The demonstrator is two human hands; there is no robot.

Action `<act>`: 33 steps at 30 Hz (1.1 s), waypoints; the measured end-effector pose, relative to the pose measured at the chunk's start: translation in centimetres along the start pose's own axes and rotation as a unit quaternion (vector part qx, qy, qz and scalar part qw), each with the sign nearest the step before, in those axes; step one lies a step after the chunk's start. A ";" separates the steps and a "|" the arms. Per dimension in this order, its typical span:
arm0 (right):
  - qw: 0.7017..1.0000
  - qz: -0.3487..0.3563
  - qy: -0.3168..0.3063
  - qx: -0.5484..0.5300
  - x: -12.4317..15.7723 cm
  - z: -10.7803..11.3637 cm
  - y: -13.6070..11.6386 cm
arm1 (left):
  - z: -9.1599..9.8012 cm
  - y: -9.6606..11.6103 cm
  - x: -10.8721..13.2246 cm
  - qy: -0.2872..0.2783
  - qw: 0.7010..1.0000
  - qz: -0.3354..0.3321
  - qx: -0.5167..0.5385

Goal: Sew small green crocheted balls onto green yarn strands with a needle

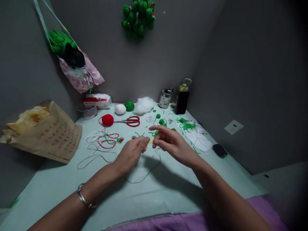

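My left hand [133,150] is closed in a pinch above the middle of the table, and what its fingers hold is hidden. Facing it, my right hand [172,146] has its index finger stretched forward and the thumb and other fingers curled in. A thin yellow stick [150,141] shows between the two hands, its far end at the right hand's curled fingers. Thin dark thread [144,179] loops on the table below them. Just beyond the left hand lies a small red-and-green crocheted piece [133,137], and another crocheted piece [120,140] lies further left.
Red scissors [133,121], a red yarn ball [107,120], white yarn [120,109], green yarn [129,106] and white stuffing [144,105] lie behind. Green scraps cover a white sheet [201,139]. A phone [182,102] stands back right; a paper food bag [57,138] is left.
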State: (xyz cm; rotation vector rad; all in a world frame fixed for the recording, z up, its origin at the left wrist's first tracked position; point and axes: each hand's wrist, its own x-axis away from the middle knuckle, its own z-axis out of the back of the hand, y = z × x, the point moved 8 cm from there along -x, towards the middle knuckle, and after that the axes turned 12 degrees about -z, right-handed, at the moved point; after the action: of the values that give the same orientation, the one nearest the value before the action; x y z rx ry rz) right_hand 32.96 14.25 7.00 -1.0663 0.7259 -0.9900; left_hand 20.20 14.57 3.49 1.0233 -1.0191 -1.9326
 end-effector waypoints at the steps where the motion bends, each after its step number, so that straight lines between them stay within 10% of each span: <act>1: 0.999 0.013 0.013 0.028 -0.1 -0.3 -0.1 | -1.0 -0.5 -0.1 -0.009 1.000 0.000 0.012; 19: 0.988 0.012 0.043 0.150 -0.1 -0.1 2.2 | -2.9 -2.1 0.2 0.041 0.999 -0.017 0.018; 25: 0.998 0.026 -0.056 -0.026 1.8 3.3 1.1 | -0.5 -1.2 -0.6 0.082 0.996 -0.033 0.026; 29: 0.946 0.213 -0.099 -0.224 5.3 8.2 -1.2 | -1.7 -1.3 -1.5 -0.043 0.992 -0.091 -0.069; 33: 0.951 0.183 -0.077 -0.236 4.8 9.4 0.6 | -5.6 -1.2 -1.8 -0.210 0.920 -0.196 -0.267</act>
State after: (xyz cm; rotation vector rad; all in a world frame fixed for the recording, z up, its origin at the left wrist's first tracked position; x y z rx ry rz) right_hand 43.20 13.34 9.46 -1.3421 1.0151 -0.4139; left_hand 25.59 14.90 0.89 0.5291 -0.4475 -2.6419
